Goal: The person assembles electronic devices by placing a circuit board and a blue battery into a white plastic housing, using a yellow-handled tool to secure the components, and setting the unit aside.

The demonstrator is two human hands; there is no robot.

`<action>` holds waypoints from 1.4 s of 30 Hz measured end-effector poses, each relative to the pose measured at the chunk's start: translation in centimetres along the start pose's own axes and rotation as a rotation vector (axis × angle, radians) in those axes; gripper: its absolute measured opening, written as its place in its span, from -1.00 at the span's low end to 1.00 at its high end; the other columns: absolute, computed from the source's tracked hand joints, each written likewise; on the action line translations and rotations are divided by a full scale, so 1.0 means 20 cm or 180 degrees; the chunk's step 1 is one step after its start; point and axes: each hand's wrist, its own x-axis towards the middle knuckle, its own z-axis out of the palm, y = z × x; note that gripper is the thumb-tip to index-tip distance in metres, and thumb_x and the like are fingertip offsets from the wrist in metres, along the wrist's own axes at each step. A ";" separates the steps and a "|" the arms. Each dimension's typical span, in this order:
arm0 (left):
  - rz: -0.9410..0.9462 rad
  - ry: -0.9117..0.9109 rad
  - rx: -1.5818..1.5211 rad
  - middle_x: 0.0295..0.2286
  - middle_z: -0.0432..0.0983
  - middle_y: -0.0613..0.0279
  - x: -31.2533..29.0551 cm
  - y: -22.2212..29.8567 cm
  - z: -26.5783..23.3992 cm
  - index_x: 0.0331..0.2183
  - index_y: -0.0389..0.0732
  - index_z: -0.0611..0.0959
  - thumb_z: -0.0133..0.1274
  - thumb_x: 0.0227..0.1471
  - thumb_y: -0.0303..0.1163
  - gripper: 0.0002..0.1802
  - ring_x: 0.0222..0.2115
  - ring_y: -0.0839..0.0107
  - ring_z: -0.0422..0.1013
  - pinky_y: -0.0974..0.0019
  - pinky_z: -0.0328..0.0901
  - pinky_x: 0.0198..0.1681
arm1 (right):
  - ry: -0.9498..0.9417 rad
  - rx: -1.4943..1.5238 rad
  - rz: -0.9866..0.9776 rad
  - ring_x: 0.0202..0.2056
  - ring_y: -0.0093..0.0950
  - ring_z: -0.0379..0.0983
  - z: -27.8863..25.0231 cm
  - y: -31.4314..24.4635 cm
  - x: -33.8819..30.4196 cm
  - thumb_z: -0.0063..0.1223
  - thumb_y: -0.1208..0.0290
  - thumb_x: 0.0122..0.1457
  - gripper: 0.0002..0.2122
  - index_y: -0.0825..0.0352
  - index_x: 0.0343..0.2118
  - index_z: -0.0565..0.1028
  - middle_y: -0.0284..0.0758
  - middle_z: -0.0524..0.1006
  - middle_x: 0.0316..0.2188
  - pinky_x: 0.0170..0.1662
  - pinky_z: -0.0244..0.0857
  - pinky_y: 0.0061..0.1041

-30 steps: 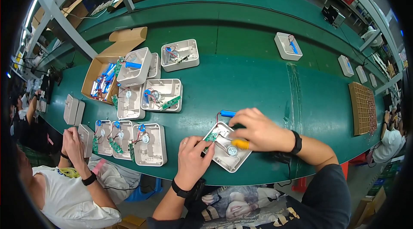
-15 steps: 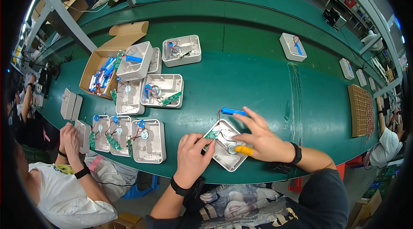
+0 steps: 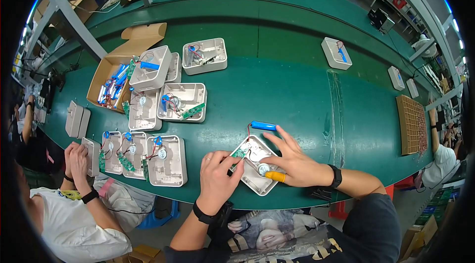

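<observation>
On the green worktop [image 3: 297, 90], near its front edge, lies an open white plastic housing [image 3: 256, 165], turned at an angle to the edge, and both of the person's hands are on it. The left hand [image 3: 217, 176] has its fingers curled, with the fingertips pinching a small green circuit board [image 3: 239, 153] at the housing's upper left corner. The right hand [image 3: 292, 161] lies over the right side of the housing with its fingers spread, the thumb wearing a yellow finger cot [image 3: 275, 176] and pressing just beside a round silver motor [image 3: 263, 168] inside the shell. One outstretched finger reaches up to a blue cylindrical battery [image 3: 263, 125] that lies on the worktop just beyond the housing, joined to it by a thin red wire [image 3: 249, 129]. Both wrists wear dark bands. To the left, a row of similar open housings [image 3: 166, 160] sits near the front edge, each with blue and green parts inside, and more housings [image 3: 182, 102] lie further back. A cardboard box [image 3: 110, 76] holding blue batteries stands behind them, with one housing resting tilted on its rim. Another person's hands [image 3: 75, 156] are at the left end of the row. Far to the right, a brown gridded tray [image 3: 411, 124] lies on the worktop, well apart from the work.
</observation>
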 end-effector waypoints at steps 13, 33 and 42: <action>0.0033 0.0026 -0.0014 -0.33 0.57 0.17 0.00 0.00 0.01 -0.36 -0.22 0.79 0.38 0.05 -0.42 -0.90 -0.29 0.12 0.49 0.09 0.36 -0.13 | 0.0184 -0.0431 -0.0477 -0.05 -0.18 0.56 -0.15 0.27 0.39 0.32 0.41 0.20 -0.64 0.16 0.08 0.66 -0.19 0.59 -0.01 0.07 0.44 -0.27; -0.0034 0.0058 -0.0047 -0.33 0.57 0.19 0.00 0.01 0.00 -0.36 -0.21 0.79 0.39 0.03 -0.42 -0.89 -0.29 0.14 0.49 0.10 0.36 -0.14 | 0.0019 -0.0202 -0.0728 -0.19 -0.15 0.57 -0.16 0.05 0.27 0.29 0.44 0.24 -0.74 0.42 -0.05 0.66 -0.19 0.60 -0.24 -0.08 0.48 -0.24; -0.0103 0.0027 -0.0065 -0.32 0.57 0.21 0.00 0.01 0.01 -0.36 -0.21 0.79 0.39 0.03 -0.43 -0.89 -0.28 0.16 0.48 0.11 0.34 -0.13 | 0.0094 0.0066 -0.0700 -0.10 -0.16 0.56 -0.14 0.01 0.23 0.25 0.47 0.26 -0.78 0.40 -0.07 0.61 -0.17 0.58 -0.19 -0.01 0.49 -0.25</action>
